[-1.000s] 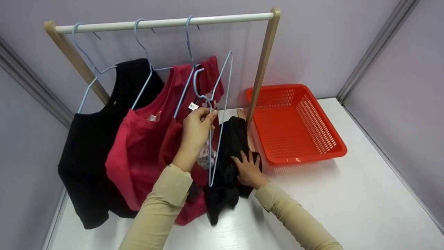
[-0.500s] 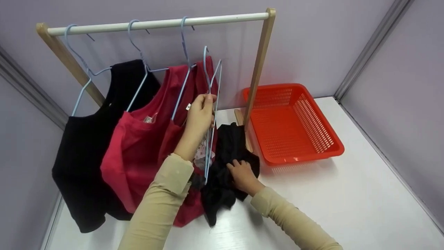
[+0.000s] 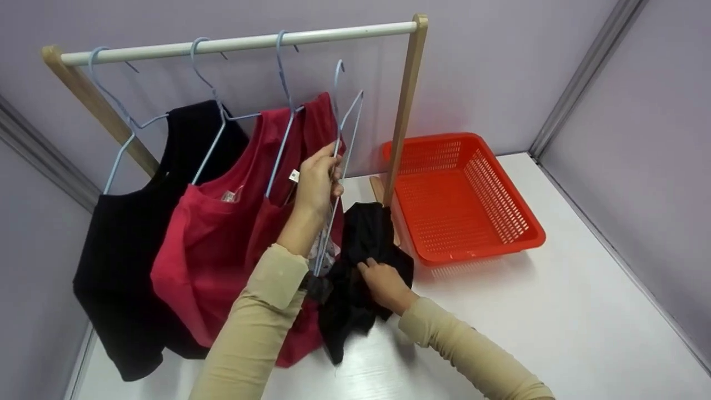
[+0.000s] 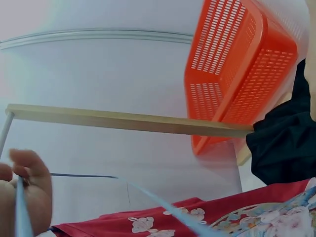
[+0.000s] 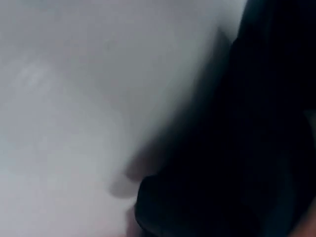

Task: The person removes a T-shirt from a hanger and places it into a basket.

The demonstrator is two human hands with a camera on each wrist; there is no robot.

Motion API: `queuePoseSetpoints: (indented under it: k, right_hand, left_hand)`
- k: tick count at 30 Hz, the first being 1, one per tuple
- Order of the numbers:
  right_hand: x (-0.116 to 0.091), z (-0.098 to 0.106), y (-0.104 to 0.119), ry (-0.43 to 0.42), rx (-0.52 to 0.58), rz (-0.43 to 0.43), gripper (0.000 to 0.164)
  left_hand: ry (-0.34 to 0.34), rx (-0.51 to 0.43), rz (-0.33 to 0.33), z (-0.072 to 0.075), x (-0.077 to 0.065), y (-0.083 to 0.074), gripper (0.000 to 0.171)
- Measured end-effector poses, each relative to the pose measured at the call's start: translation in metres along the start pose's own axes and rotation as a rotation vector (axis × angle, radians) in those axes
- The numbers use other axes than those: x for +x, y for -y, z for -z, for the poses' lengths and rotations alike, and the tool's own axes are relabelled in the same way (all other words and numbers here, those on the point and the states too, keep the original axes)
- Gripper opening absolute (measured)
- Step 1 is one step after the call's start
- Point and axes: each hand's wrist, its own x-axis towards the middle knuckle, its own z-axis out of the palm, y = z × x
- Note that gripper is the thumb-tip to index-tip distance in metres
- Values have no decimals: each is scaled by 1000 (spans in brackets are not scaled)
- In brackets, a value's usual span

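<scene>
My left hand [image 3: 314, 180] grips a light blue wire hanger [image 3: 335, 94] just below its hook. No garment hangs on this hanger, and its hook stands below the rail. In the left wrist view the hanger's wire [image 4: 182, 216] crosses in front of a red garment [image 4: 168, 217] with a floral print. My right hand [image 3: 387, 286] holds a crumpled black garment [image 3: 364, 233] on the table, with the fingers curled into its cloth. Up close and blurred, that dark cloth [image 5: 247, 148] fills much of the right wrist view.
A clothes rack with a white rail [image 3: 239, 43] and wooden posts [image 3: 405, 105] carries a black top [image 3: 128, 250], a pink top [image 3: 205, 266] and a red garment on blue hangers. Right of it an orange-red plastic basket [image 3: 527, 216] stands on the white table [image 3: 527, 311].
My left hand has raised and turned the hanger, so its hook now points up. The fingers of my right hand went from spread on the black garment to curled into it.
</scene>
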Motion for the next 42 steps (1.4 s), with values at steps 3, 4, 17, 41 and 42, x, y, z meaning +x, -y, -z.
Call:
queuePoseSetpoints:
  k: [3, 4, 17, 41, 42]
  right_hand:
    - [6, 17, -5, 30, 67, -32, 38]
    - [8, 25, -8, 34, 97, -51, 41]
    - [27, 133, -65, -118, 365, -300, 39]
    - [9, 245, -171, -979, 543, -802, 16]
    - [8, 245, -174, -998, 553, -814, 18]
  left_hand:
    - [14, -29, -10, -2, 0, -2, 44]
    - [18, -29, -17, -3, 0, -3, 42]
    - [-67, 111, -83, -19, 8, -7, 42]
    - [-65, 280, -288, -19, 12, -10, 38]
    - [-66, 287, -288, -19, 13, -10, 38]
